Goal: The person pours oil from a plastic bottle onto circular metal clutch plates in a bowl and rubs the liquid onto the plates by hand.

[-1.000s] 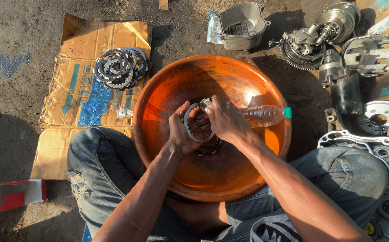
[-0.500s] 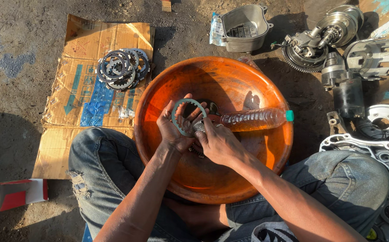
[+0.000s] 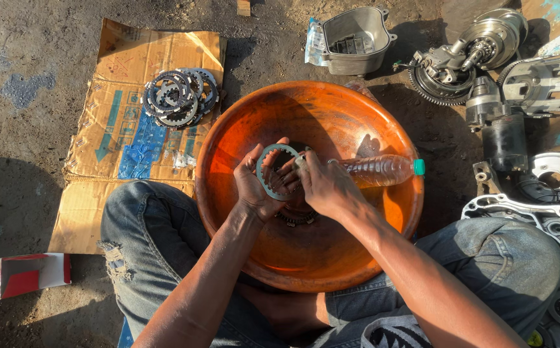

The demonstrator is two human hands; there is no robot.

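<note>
A big orange basin [image 3: 241, 129] sits between my knees. Over its middle my left hand [image 3: 254, 187] holds a grey ring-shaped clutch plate [image 3: 268, 161] by its lower left edge. My right hand [image 3: 325, 187] is at the plate's right side, fingers curled against it. Whether they pinch something small there I cannot tell. More toothed rings [image 3: 296, 218] lie in the basin under my hands. A clear plastic bottle with a green cap [image 3: 383, 169] lies on its side in the basin, just right of my right hand.
A stack of clutch plates [image 3: 178, 96] lies on flattened cardboard [image 3: 131, 142] at the left. A grey metal cover [image 3: 356, 35] stands behind the basin. Engine parts [image 3: 486, 58] and casings [image 3: 538, 212] crowd the right side. A red and white box [image 3: 15, 277] lies lower left.
Both hands lifted the ring plate from low in the basin up to its middle and turned it face-up to the camera. The bottle stayed in place.
</note>
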